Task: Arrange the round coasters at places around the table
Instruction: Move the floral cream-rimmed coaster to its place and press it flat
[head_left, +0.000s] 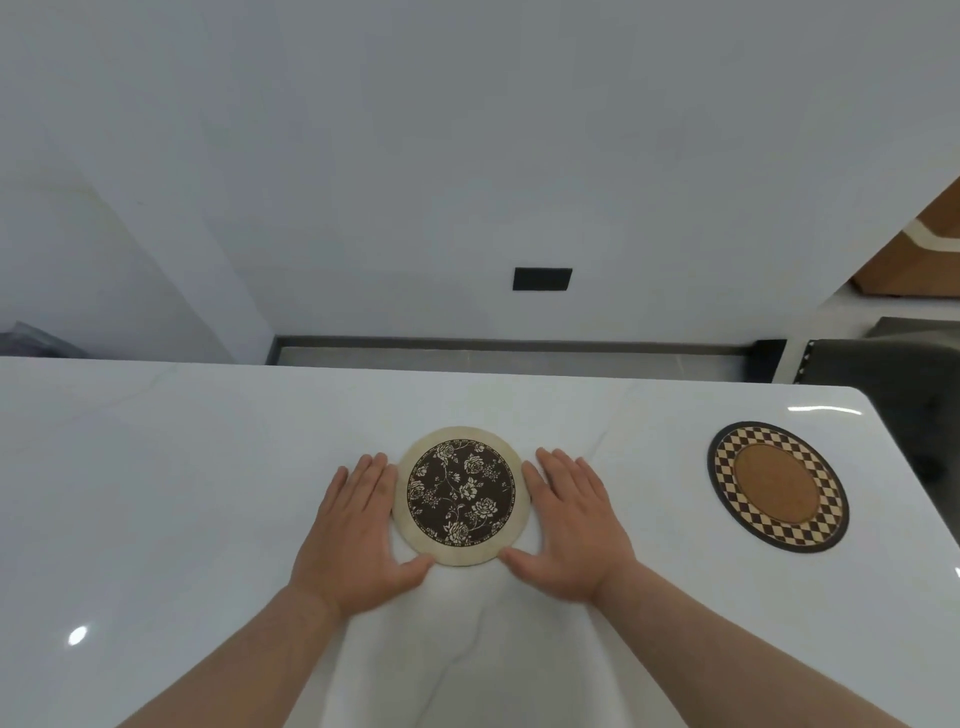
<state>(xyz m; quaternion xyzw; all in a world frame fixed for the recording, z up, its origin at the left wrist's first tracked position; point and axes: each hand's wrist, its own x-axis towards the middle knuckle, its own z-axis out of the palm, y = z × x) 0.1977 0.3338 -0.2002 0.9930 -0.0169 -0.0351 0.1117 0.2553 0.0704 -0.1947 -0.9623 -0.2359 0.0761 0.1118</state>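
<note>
White table (208, 467) holds floral coaster (461, 496) between flat hands, checkered coaster (777, 487) apart.

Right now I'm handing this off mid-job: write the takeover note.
Left hand: open, flat on the table, against the left edge of the flowered coaster.
Right hand: open, flat, against its right edge.
Flowered coaster lies flat at the middle place, between both hands.
Checkered coaster lies flat near the table's right end, untouched.
Done: two coasters set down.
Left: release this one; other places are out of view.
</note>
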